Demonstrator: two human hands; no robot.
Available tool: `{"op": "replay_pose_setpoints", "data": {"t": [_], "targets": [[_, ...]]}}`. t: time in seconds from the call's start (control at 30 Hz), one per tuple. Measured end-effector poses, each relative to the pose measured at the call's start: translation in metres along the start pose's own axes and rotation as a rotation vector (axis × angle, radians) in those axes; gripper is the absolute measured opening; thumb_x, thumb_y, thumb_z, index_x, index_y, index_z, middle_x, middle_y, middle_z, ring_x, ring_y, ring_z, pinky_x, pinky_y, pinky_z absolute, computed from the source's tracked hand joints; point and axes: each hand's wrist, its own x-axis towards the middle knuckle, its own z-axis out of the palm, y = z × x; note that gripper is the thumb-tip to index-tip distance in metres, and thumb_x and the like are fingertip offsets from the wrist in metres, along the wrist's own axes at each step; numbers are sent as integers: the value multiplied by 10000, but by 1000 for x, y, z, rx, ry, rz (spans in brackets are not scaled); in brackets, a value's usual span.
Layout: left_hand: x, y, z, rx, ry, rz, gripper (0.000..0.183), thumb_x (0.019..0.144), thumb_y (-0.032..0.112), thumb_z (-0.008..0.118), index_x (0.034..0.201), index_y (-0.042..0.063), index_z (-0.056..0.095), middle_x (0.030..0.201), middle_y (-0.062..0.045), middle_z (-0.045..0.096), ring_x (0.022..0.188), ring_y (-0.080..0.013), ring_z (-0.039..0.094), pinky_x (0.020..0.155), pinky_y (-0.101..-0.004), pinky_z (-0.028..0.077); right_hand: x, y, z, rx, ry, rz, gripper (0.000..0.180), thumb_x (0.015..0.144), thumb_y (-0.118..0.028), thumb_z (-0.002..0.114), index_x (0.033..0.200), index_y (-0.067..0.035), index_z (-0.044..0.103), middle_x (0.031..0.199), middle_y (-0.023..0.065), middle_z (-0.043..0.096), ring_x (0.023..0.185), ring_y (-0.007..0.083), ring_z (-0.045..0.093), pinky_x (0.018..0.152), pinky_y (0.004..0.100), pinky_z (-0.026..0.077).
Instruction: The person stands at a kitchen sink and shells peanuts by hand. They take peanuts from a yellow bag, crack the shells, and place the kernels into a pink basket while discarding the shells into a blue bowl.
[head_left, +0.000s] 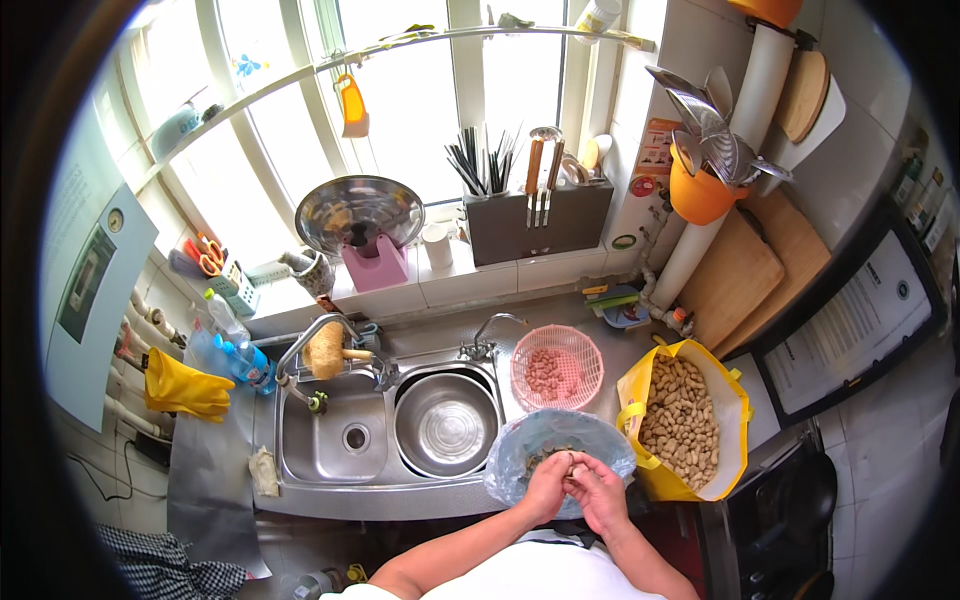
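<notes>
Over a bowl lined with a translucent bluish plastic bag (510, 450), my left hand (548, 484) and my right hand (598, 496) meet at the fingertips. Pinched between them is a small brown peanut (571, 471), mostly covered by the fingers. Dark bits that look like peanut shells (541, 453) lie in the bag below. Behind the bowl sits a pink plastic basket (592, 360) with reddish shelled peanuts (547, 373) on its bottom. To the right stands a yellow bag (646, 472), its mouth wide and full of unshelled peanuts (679, 412).
Left of the bowl is a double sink (330, 469) with a steel basin (448, 424) in its right bowl. A faucet (330, 322) arches over the left one. Wooden cutting boards (739, 262) lean at the back right. A yellow rubber glove (187, 386) hangs at left.
</notes>
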Motion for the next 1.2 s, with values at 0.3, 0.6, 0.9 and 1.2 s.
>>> {"op": "replay_pose_setpoints", "data": {"t": [0.3, 0.6, 0.9, 1.2], "targets": [[39, -2, -39, -657, -237, -168, 258, 1048, 247, 425, 863, 101, 528, 867, -97, 623, 890, -277, 638, 898, -453, 541, -8, -15, 14, -893, 14, -370, 373, 843, -11, 752, 1195, 39, 638, 980, 37, 692, 838, 70, 626, 769, 230, 549], [19, 17, -10, 176, 32, 263, 215, 1051, 221, 497, 927, 65, 578, 1025, -102, 636, 1038, -261, 599, 973, -415, 465, 10, -14, 3, -322, 48, -130, 310, 1014, -202, 579, 1235, 12, 617, 1179, 102, 688, 1058, 208, 673, 934, 374, 539], [-11, 45, 32, 1408, -95, 937, 128, 903, 132, 676, 1009, 61, 676, 1033, -117, 641, 1057, -335, 593, 938, -449, 456, 33, 2, -18, 460, 7, 237, 344, 1102, -283, 397, 1246, -18, 563, 1150, 74, 629, 1052, 173, 613, 1002, 363, 493], [-8, 50, -4, 1631, 72, 719, 482, 868, 174, 753, 1296, 32, 583, 1217, -209, 577, 1143, -383, 559, 968, -445, 480, 66, -60, 18, 278, 37, -43, 233, 1050, -155, 521, 1137, 56, 569, 1073, 146, 620, 1084, 247, 619, 1084, 418, 469]]}}
